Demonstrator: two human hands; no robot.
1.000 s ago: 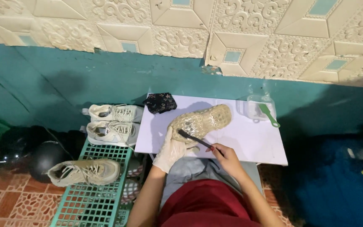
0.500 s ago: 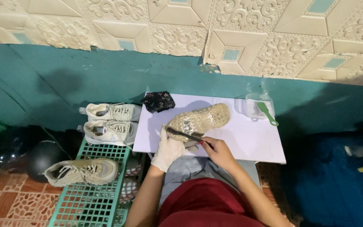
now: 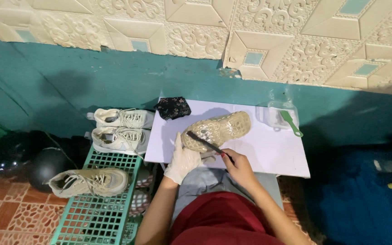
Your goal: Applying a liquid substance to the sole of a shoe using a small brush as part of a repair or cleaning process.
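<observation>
The left hand (image 3: 182,159) wears a white glove and is closed around the heel end of a tan shoe (image 3: 217,130). The shoe lies sole up on the white table (image 3: 268,152), near its middle. The right hand (image 3: 235,164) is bare and is curled around a dark brush (image 3: 204,142). The brush tip touches the shoe's sole. At the far left corner of the table lies a black cloth (image 3: 172,107). At the far right sits a clear tub (image 3: 276,114) with a green brush (image 3: 291,123) leaning on it. To the left of the table, three more pale shoes (image 3: 119,131) rest on a green rack (image 3: 96,213).
</observation>
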